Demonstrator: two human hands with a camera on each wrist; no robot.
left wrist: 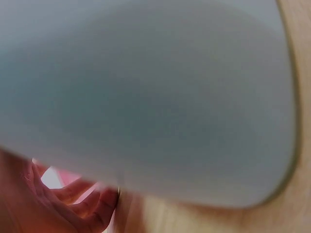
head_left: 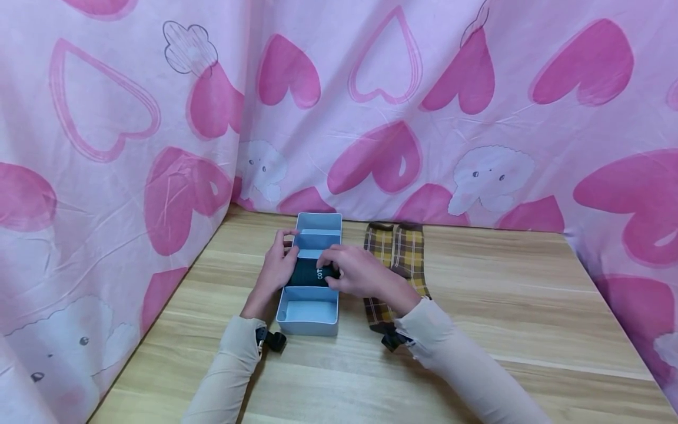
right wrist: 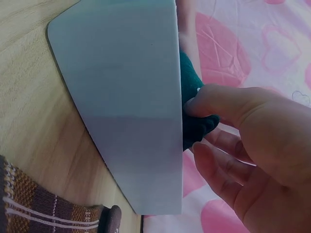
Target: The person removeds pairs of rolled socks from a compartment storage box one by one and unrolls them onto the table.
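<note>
A long pale blue box (head_left: 308, 327) with several compartments stands on the table. Folded dark green socks (head_left: 307, 272) with white lettering fill one of its middle compartments and bulge above the rim. My right hand (head_left: 357, 271) pinches the socks at the right rim; in the right wrist view its thumb presses on the green fabric (right wrist: 190, 82), with the other fingers curving behind. At the box's left wall rests my left hand (head_left: 279, 264), its thumb by the rim beside the socks. The left wrist view shows relaxed fingers (left wrist: 92, 206) along the outside of the box.
A pair of brown and yellow plaid socks (head_left: 409, 250) lies flat on the wooden table (head_left: 508, 306), right of the box and partly under my right forearm. A pink heart-patterned curtain (head_left: 339, 147) hangs behind the table and along its sides.
</note>
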